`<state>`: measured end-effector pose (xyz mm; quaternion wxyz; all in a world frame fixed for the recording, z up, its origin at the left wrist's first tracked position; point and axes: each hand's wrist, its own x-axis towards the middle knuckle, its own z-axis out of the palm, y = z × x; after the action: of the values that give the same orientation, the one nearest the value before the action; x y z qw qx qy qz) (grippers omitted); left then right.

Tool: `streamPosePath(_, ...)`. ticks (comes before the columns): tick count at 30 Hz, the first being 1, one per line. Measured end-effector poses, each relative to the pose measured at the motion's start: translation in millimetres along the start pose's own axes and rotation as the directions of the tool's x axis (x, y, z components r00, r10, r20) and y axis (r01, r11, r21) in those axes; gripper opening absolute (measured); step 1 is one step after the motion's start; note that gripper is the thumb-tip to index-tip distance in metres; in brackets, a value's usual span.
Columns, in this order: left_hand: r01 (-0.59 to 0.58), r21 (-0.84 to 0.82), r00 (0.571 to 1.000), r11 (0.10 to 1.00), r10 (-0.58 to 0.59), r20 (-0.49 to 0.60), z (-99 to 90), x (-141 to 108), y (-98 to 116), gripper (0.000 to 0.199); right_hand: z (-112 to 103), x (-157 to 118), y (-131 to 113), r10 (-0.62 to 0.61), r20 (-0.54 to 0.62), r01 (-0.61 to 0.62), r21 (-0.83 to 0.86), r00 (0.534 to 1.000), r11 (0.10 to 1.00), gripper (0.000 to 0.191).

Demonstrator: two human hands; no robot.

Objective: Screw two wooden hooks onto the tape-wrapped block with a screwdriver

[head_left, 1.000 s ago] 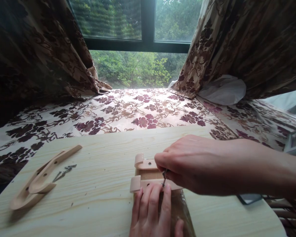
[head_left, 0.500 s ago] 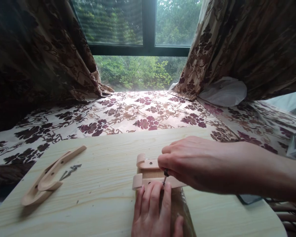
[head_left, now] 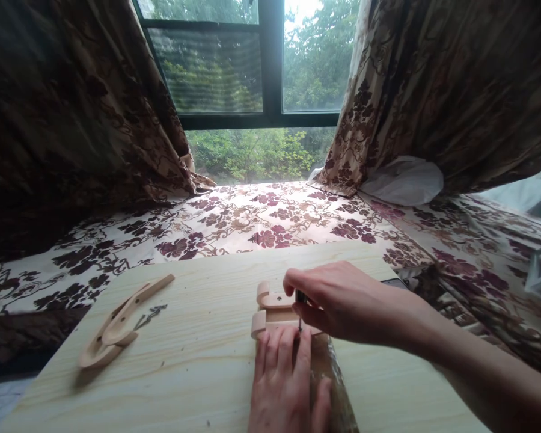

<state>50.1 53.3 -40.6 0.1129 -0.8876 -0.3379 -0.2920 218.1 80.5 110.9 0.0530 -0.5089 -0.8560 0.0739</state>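
My right hand [head_left: 333, 304] is closed around the dark handle of a small screwdriver [head_left: 300, 323]. The shaft points almost straight down and meets the nearer of two pale wooden hooks [head_left: 258, 325]. Behind it lies the farther hook [head_left: 277, 300], which shows a dark screw or hole. Both hooks rest across a brown board [head_left: 336, 391] that looks wrapped in clear film. My left hand [head_left: 279, 382] lies over this board with fingers stretched, fingertips pressing the nearer hook's edge beside the screwdriver tip. The screw under the tip is too small to make out.
On the pale wooden table [head_left: 198, 379], loose curved wooden pieces [head_left: 121, 322] lie at left beside several screws [head_left: 151, 316]. A dark flat object [head_left: 394, 282] is partly behind my right arm. Floral cloth [head_left: 270, 210], curtains and a window are beyond.
The view has tilted up slightly. My right hand has turned and shifted its grip, so the screwdriver stands more upright. My left hand keeps its place on the board.
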Motion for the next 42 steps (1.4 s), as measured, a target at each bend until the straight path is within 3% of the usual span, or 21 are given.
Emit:
streamPosePath(4, -0.020, 0.020, 0.999, 1.000, 0.021, -0.043, 4.4, -1, -2, 0.058, 2, -4, 1, -0.032, 0.026, 0.032, -0.026, 0.999, 0.999, 0.009)
streamPosePath(11, -0.021, 0.014, 0.999, 1.000, 0.022, -0.043, 4.3, 0, -2, 0.057, 5, -2, 3, 0.076, -0.022, -0.077, -0.075, 0.997, 0.994, 0.016)
streamPosePath(19, -0.009, 0.002, 1.000, 1.000, 0.009, -0.029, 2.5, 0, -1, 0.057, -6, -1, 3, -0.024, 0.024, 0.025, -0.075, 0.999, 0.997, 0.016)
streamPosePath(25, -0.020, 0.012, 0.999, 1.000, 0.020, -0.031, 3.1, -1, -2, 0.057, -1, 3, 5, 0.039, 0.015, -0.037, -0.105, 0.999, 0.994, 0.019)
streamPosePath(32, -0.010, 0.003, 1.000, 1.000, 0.010, -0.020, 3.3, 0, -1, 0.057, -21, 4, 4, -0.056, 0.132, 0.062, -0.045, 0.990, 0.997, 0.013)
streamPosePath(42, -0.070, 0.065, 0.997, 0.995, 0.071, -0.014, -1.6, 5, 0, 0.057, -10, 4, 10, -0.018, 0.095, 0.028, -0.104, 0.995, 0.994, 0.013)
